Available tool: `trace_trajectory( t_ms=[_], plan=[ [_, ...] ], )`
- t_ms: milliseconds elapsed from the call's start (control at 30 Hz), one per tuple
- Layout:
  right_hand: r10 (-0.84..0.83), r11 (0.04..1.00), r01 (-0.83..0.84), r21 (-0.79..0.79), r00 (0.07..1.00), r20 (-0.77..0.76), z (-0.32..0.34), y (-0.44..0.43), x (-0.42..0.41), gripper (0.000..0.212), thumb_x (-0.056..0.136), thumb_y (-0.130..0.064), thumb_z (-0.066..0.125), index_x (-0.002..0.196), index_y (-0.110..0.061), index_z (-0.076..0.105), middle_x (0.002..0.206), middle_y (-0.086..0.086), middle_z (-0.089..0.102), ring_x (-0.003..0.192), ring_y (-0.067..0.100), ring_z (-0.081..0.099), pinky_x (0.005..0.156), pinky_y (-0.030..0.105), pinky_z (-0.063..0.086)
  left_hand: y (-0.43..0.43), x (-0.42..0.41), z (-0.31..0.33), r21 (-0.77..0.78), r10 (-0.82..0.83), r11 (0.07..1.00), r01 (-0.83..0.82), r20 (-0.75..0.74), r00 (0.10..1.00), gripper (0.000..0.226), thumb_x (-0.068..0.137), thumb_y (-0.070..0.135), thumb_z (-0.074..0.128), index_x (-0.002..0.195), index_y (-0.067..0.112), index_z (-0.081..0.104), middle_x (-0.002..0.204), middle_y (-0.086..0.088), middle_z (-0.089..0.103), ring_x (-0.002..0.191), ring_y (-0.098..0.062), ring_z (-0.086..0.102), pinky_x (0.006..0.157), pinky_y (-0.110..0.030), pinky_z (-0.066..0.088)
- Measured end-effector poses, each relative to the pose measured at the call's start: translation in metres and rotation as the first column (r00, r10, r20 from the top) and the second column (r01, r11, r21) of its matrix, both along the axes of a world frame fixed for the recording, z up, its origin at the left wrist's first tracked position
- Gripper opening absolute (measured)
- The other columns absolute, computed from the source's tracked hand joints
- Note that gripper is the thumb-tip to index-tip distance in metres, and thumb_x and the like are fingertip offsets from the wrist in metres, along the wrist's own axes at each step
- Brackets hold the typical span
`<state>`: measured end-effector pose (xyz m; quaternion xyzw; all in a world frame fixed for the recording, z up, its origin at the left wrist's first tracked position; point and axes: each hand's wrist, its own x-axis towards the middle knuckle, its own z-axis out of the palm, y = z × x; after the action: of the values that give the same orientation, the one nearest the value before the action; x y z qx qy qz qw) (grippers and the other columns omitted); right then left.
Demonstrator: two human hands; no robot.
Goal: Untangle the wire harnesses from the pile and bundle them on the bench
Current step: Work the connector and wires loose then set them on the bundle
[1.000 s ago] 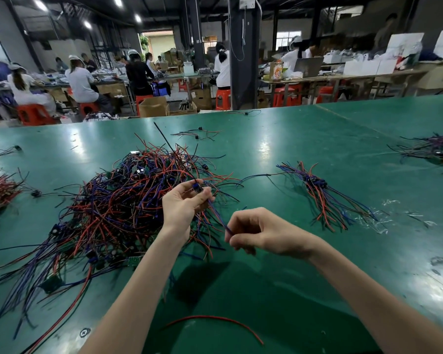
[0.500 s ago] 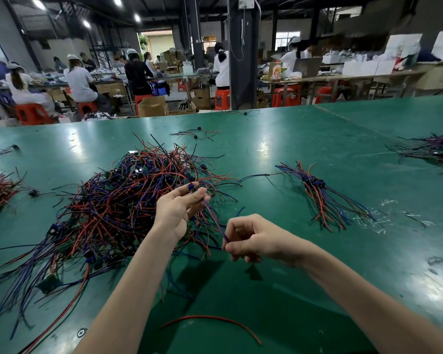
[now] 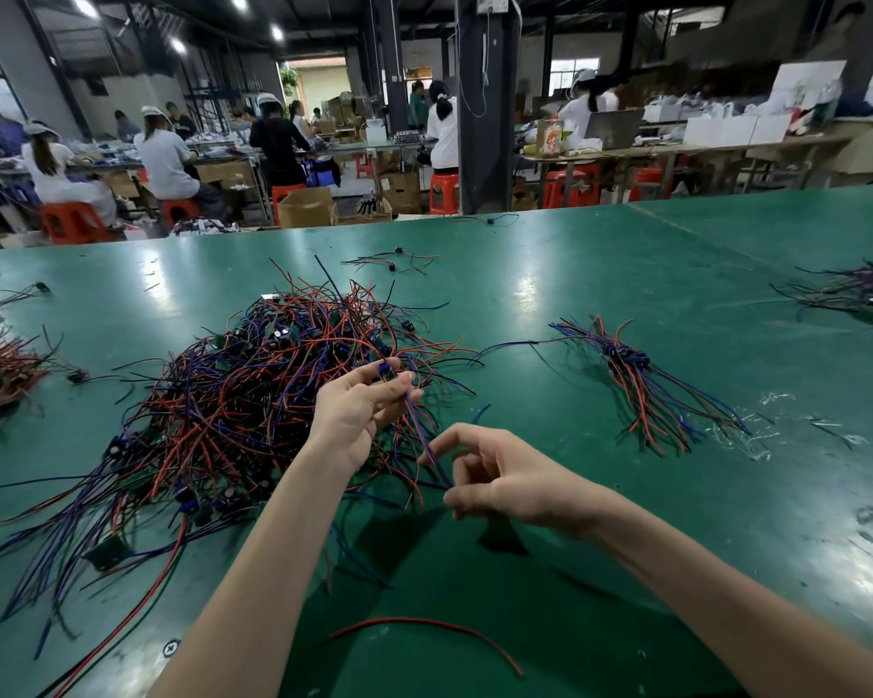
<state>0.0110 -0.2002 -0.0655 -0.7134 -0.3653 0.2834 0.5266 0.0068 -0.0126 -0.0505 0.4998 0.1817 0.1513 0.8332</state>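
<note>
Left hand (image 3: pixel 359 410) pinches one harness (image 3: pixel 423 438) by its blue plug (image 3: pixel 385 371), just above the pile (image 3: pixel 223 395). Right hand (image 3: pixel 505 476) has loosened its pinch: the fingers are now half spread and the wires run slack between thumb and forefinger. The harness is probably nearly free.

Your left hand (image 3: pixel 359 410) pinches a harness (image 3: pixel 388 372) by its plug; its wires hang down between the loose forefinger and thumb of your right hand (image 3: pixel 505 481). The pile (image 3: pixel 213 410) lies left of your hands, a bundle (image 3: pixel 641 385) right of them.

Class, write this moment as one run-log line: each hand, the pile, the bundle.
left hand pinches harness connector over pile | right hand at its wires, grip unclear | bundle on bench, right of pile
</note>
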Motion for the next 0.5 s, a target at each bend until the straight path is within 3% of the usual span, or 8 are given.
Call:
trace_trajectory(
  t_ms=[67, 167, 233, 500],
  plan=[
    [-0.018, 0.999, 0.015, -0.050, 0.998, -0.056, -0.0017, 0.0006, 0.0012, 0.028, 0.085, 0.005, 0.061, 0.102, -0.016, 0.056, 0.053, -0.001, 0.054, 0.046, 0.011, 0.045, 0.043, 0.018, 0.034, -0.0005, 0.0002, -0.0008, 0.007, -0.004, 1.000, 0.004, -0.004, 1.000, 0.019, 0.077, -0.012, 0.065, 0.091, 0.000, 0.063, 0.069, -0.012, 0.072, 0.056, -0.021, 0.069, 0.051, -0.021, 0.055],
    [-0.101, 0.980, 0.041, -0.194, 0.945, -0.310, 0.0001, -0.0013, 0.0023, 0.016, 0.089, 0.002, 0.056, 0.097, -0.012, 0.055, 0.055, 0.006, 0.056, 0.035, 0.004, 0.034, 0.033, 0.013, 0.024, -0.0038, 0.0003, -0.0023, 0.032, -0.011, 0.999, 0.011, -0.016, 1.000, 0.020, 0.076, -0.013, 0.066, 0.092, -0.001, 0.063, 0.069, -0.013, 0.072, 0.057, -0.022, 0.069, 0.049, -0.021, 0.054],
    [-0.104, 0.979, 0.023, -0.205, 0.913, -0.395, 0.0016, -0.0021, 0.0024, 0.013, 0.090, 0.002, 0.054, 0.095, -0.011, 0.055, 0.060, 0.010, 0.055, 0.034, 0.002, 0.032, 0.031, 0.012, 0.023, -0.0054, 0.0000, -0.0021, 0.048, -0.014, 0.999, 0.015, -0.025, 1.000, 0.021, 0.075, -0.012, 0.067, 0.093, -0.001, 0.064, 0.069, -0.012, 0.072, 0.056, -0.022, 0.069, 0.049, -0.021, 0.054],
    [0.027, 0.992, -0.048, -0.113, 0.983, -0.180, 0.0022, -0.0019, -0.0019, 0.025, 0.090, 0.004, 0.053, 0.107, -0.014, 0.054, 0.057, -0.001, 0.043, 0.053, 0.008, 0.053, 0.039, 0.014, 0.028, -0.0082, -0.0015, 0.0000, 0.047, -0.007, 0.999, 0.007, -0.005, 1.000, 0.019, 0.077, -0.012, 0.066, 0.093, -0.001, 0.064, 0.069, -0.012, 0.072, 0.056, -0.021, 0.069, 0.049, -0.019, 0.053]
  ],
)
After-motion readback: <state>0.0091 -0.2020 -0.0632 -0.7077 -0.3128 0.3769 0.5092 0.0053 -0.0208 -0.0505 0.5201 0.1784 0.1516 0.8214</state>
